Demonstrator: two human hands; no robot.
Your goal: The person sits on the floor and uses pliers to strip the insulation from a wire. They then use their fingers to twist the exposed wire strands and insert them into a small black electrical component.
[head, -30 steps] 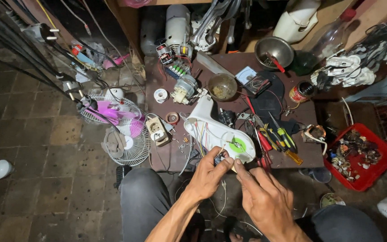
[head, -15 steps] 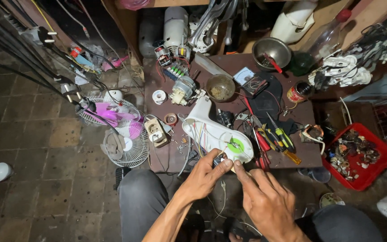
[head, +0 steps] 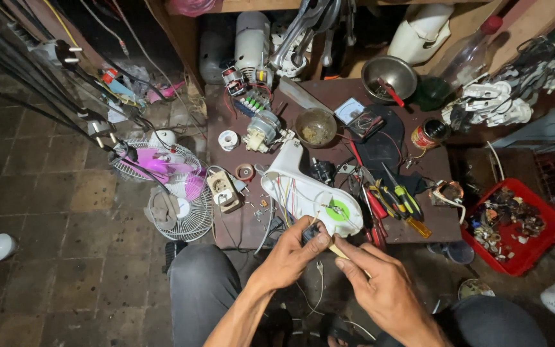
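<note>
Head view shows the left hand [head: 290, 260] pinching a small dark part [head: 311, 232] at the table edge [head: 239, 239], just below the white housing [head: 306, 193], while the right hand [head: 380, 289] pinches a pale stick [head: 340, 252] aimed up-left at it.

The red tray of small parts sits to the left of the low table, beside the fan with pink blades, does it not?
Not quite: the head view shows the red tray to the right of the low table. The fan with pink blades lies on the left.
</note>
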